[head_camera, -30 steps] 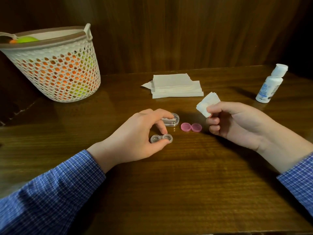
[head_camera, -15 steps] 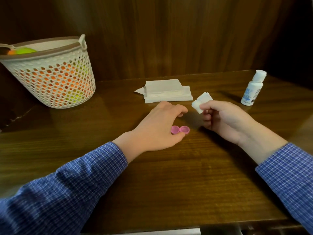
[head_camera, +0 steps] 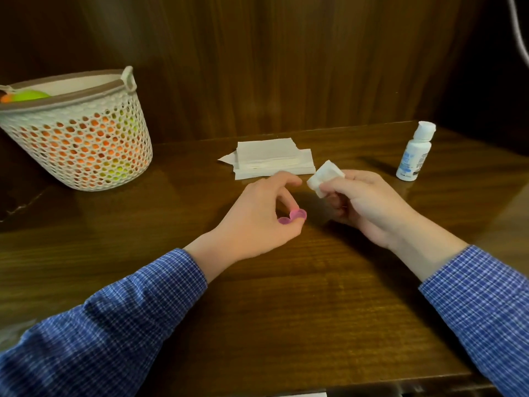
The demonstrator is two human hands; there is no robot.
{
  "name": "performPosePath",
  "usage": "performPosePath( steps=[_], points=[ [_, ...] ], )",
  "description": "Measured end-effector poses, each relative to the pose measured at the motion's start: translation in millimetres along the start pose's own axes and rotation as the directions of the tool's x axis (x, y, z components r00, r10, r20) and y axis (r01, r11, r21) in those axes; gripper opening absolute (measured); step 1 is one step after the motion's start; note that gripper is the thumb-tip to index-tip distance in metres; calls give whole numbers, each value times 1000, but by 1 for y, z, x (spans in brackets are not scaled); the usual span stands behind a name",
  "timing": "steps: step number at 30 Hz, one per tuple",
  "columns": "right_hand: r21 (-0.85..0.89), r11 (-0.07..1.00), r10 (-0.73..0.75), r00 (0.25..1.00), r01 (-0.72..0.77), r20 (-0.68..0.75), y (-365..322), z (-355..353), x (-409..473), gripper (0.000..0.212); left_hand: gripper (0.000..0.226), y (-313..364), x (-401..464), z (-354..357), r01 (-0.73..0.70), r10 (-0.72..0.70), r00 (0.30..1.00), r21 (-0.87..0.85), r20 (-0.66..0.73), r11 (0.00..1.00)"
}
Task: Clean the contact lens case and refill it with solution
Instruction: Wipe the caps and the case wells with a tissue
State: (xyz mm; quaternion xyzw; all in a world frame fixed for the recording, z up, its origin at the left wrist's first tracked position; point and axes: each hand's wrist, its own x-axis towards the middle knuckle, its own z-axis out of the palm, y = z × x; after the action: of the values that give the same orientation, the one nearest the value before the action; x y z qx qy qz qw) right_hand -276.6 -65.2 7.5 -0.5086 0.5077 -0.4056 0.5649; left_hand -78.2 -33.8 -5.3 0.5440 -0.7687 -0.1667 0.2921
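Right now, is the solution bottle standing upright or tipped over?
Upright. The solution bottle stands on its base on the table, white cap on top, apart from both hands.

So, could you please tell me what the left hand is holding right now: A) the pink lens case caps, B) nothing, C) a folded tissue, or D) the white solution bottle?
A: the left hand pinches the pink lens case caps just above the table; the right hand has the folded tissue.
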Motion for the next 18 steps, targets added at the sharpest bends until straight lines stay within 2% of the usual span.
performPosePath(
  steps=[2,4,11,14,18],
  points=[
    [-88,989,-119,992,121,27,2,6,-7,10,57,3,-6,-4,28,-33,998,-85,-58,996],
    [-89,976,-190,977,199,98,4,14,-15,14,60,4,-14,-7,28,-43,995,-157,-90,987],
    [-24,981,-186,968,192,167,9,27,-24,16,68,0,-27,-9,-6,-62,978,-331,-197,944],
    [76,987,-153,968,140,201,7,26,-25,13,70,1,-27,-8,46,-138,980,-515,-141,856],
    [189,972,-184,950,138,254,6,23,-25,11,73,2,-25,-9,160,-261,965,-742,-21,651]
  ],
)
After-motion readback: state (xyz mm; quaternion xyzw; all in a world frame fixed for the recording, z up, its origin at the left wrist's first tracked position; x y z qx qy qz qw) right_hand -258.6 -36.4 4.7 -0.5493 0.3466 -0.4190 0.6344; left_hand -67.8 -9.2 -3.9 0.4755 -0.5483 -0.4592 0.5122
